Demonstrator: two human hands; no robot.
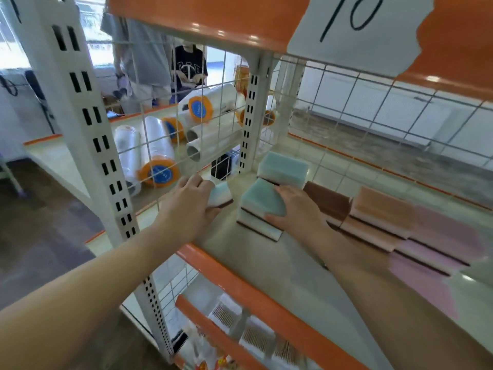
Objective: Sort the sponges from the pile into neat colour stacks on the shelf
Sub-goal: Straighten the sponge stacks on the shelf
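My left hand (pixel 190 202) grips one blue sponge (pixel 221 194) with a brown scrub side, held near the shelf's left front. My right hand (pixel 294 206) rests on a short stack of blue sponges (pixel 260 209), fingers curled around its right side. Behind that stack sits another blue stack (pixel 282 166) by the wire back. To the right lie a brown-topped sponge (pixel 326 200), an orange stack (pixel 378 214) and pink sponges (pixel 440 244), all blurred. They rest on the cream shelf (pixel 261 265).
An orange front rail (pixel 253 295) edges the shelf. A white slotted post (pixel 88 124) and wire mesh (pixel 165 145) stand at the left, with plastic-film rolls (pixel 157 156) behind. An orange shelf with a paper label (pixel 354 28) hangs overhead. Two people (pixel 160 60) stand beyond.
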